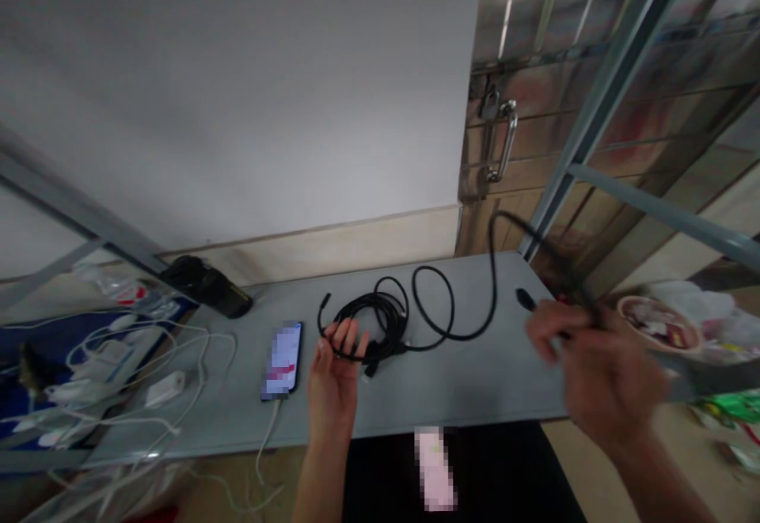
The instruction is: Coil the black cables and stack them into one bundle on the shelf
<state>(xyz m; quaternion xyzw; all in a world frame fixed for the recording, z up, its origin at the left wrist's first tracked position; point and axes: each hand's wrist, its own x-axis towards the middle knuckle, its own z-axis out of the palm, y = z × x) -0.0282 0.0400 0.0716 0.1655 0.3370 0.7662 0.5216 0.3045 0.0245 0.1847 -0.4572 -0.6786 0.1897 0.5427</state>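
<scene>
A black cable (390,327) lies mostly in a loose coil on the grey tabletop (469,384). Fingers of my left hand (336,361) curl around the coil's left edge, palm turned up. From the coil, a length of cable (451,333) runs right in a wide loop and rises to my right hand (599,365). That hand is raised over the table's right end, closed around the cable and smeared by motion. A black cable end (526,299) sticks out near its fingers. Another thin end (324,300) points up at the coil's left.
A lit phone (283,361) lies left of my left hand, on a white charging cord. Tangled white cords, a white adapter (166,389) and a black pouch-like item (207,286) are further left. Metal posts (606,111) frame the table; a basket (659,325) stands right.
</scene>
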